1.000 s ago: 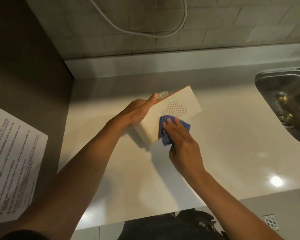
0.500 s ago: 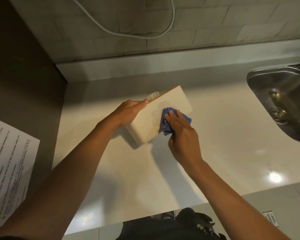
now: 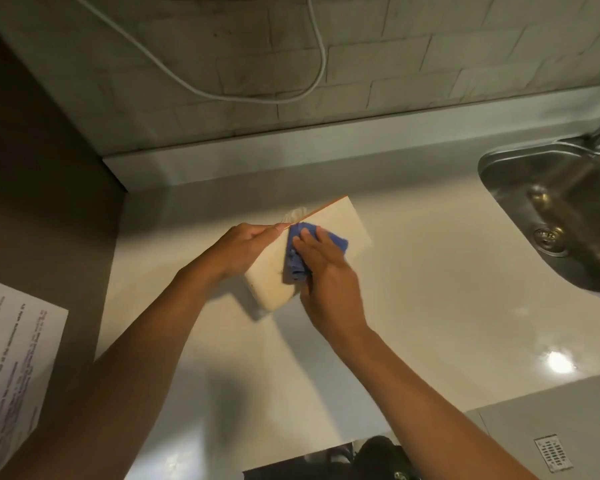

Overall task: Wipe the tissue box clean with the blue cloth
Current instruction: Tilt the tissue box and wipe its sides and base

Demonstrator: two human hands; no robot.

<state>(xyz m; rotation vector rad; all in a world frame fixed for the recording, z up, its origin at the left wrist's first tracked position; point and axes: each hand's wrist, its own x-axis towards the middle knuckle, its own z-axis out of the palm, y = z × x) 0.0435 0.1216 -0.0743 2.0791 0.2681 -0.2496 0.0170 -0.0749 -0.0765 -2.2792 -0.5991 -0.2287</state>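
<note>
Tissue box (image 3: pixel 340 223) sits tilted on the pale countertop (image 3: pixel 430 306), roughly mid-scene, one long edge resting on the surface and its broad cream face turned up toward the camera. Thin orange strip runs along its far edge. A bit of white tissue (image 3: pixel 296 214) pokes out past that far edge, just beyond the left fingertips.

Left hand (image 3: pixel 238 249) grips the box from the left side, fingers curled over the far edge, thumb side facing the camera; holds the box propped. Underside of the grip is hidden.

Right hand (image 3: pixel 326 275) presses the blue cloth (image 3: pixel 300 252) flat against the cream face, fingers fairly straight and lying together on top of the cloth. Cloth is bunched, covering the middle of the face, sticking out left and far of the fingers. Thumb not clearly visible, so cannot tell if it pinches the cloth underneath. Hand slightly blurred.

Steel sink (image 3: pixel 551 216) to the far right, drain visible, well apart from the box. Tiled wall (image 3: pixel 430 64) at the far side with a white cable (image 3: pixel 257 98) looping down across it. Printed paper sheet (image 3: pixel 11 368) at the left edge, on a darker surface. Bright light reflection on the counter near right.
</note>
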